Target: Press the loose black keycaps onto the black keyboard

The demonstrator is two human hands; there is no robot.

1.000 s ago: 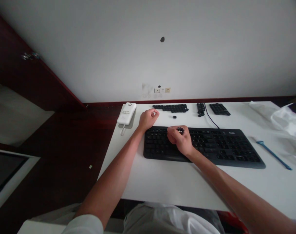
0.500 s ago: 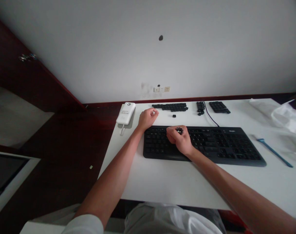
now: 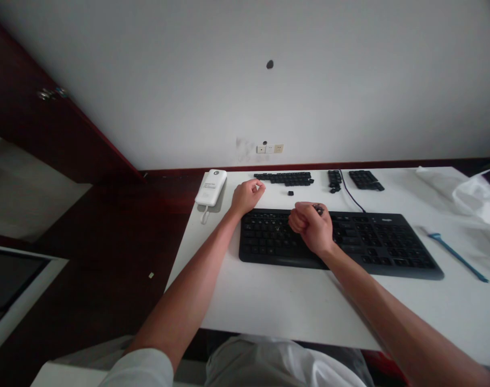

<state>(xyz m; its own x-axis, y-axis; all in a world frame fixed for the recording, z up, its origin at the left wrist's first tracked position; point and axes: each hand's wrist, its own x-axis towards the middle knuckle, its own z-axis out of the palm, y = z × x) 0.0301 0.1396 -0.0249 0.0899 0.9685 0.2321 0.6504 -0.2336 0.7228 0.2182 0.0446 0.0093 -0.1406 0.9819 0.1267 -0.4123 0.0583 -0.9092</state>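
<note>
A black keyboard (image 3: pixel 285 257) lies on the white desk, and a small bare-looking patch shows among its left keys. Above its middle my right hand (image 3: pixel 311 226) is closed in a fist around a small tool with a dark, metallic-looking end (image 3: pixel 318 209); the rest of the tool is hidden. My left hand (image 3: pixel 247 196) rests at the keyboard's upper left corner, fingers loosely curled with a gap to the thumb, and nothing shows in it. Beyond it lie rows of loose black keycaps (image 3: pixel 291 178). A single keycap (image 3: pixel 290 193) sits apart, nearer the keyboard.
Left of my left hand lies a white power bank (image 3: pixel 211 188) with a short cable loop. Two more keycap groups, one small (image 3: pixel 334 180) and one larger (image 3: pixel 366 180), flank the keyboard cable (image 3: pixel 350 194). At right are a blue brush (image 3: pixel 458 258) and a white plastic bag (image 3: pixel 476 199).
My right hand has moved right across the keyboard with the tool still in its fist, uncovering more left keys. My left hand stays in place; the view has shifted slightly.
</note>
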